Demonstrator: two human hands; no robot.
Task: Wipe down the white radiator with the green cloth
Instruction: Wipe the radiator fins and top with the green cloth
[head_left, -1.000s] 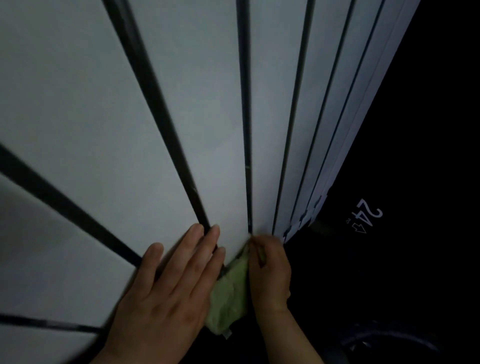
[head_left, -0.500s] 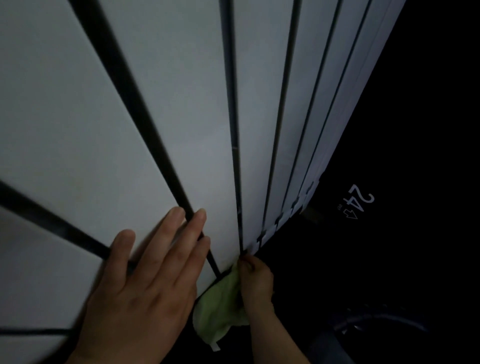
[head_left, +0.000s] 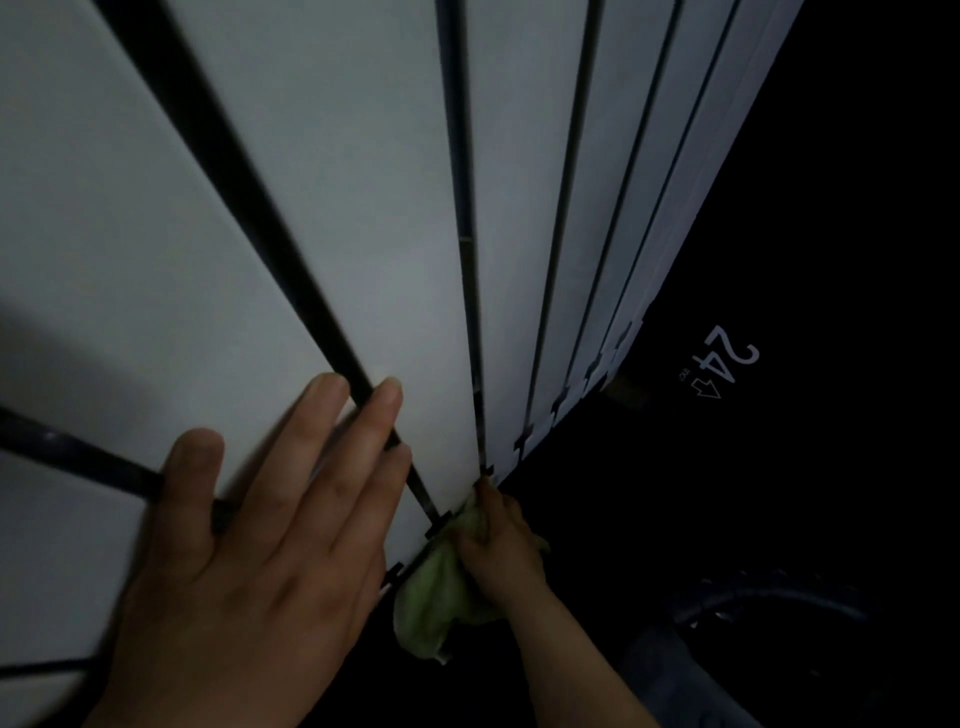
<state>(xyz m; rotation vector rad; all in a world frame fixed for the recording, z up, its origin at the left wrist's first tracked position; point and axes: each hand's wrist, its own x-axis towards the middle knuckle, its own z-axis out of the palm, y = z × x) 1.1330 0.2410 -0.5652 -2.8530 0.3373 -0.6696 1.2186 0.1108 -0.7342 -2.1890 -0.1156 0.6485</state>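
Note:
The white radiator fills the upper left of the head view, its flat panels split by dark slots that run down toward me. My left hand lies flat on the lower panels, fingers spread across two slots, holding nothing. My right hand grips the green cloth bunched at the radiator's bottom edge, with a fingertip at the foot of a slot. Part of the cloth hangs loose below the hand.
Right of the radiator everything is dark. A dark box printed with "24" and an arrow stands close to the radiator's right end. A dim curved object, perhaps a hose or rim, lies at the lower right.
My right hand has slid the cloth down the panel to the radiator's bottom edge. My left hand stays flat on the panels, with its fingers spread a little wider.

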